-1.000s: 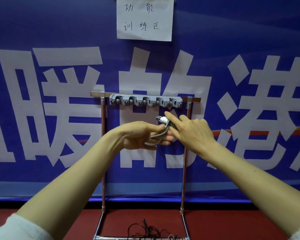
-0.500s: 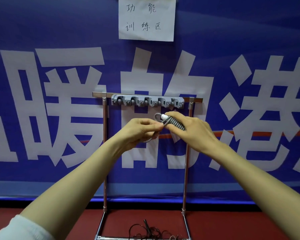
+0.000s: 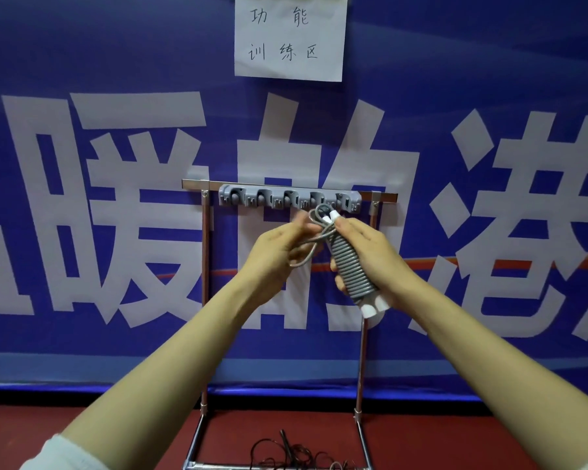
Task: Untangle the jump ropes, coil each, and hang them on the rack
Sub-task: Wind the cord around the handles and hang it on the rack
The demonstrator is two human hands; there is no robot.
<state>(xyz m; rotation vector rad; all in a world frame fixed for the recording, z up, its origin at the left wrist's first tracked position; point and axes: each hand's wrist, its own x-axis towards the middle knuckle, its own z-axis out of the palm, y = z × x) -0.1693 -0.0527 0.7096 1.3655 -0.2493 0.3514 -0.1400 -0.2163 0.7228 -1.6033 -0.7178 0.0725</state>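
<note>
Right hand (image 3: 370, 252) is gripping the grey jump rope (image 3: 350, 266) wound tight round its white-tipped handles, left hand (image 3: 275, 252) pinching its loose loop, just below the grey plastic hook rack (image 3: 286, 198); tangled black rope (image 3: 296, 456) lying at its foot.

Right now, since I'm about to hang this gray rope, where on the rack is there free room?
All five holders on the hook strip look empty; those toward the left post are clear. The right end is crowded: left hand and right hand hold the gray jump rope just below. Black rope clutters the base.
</note>
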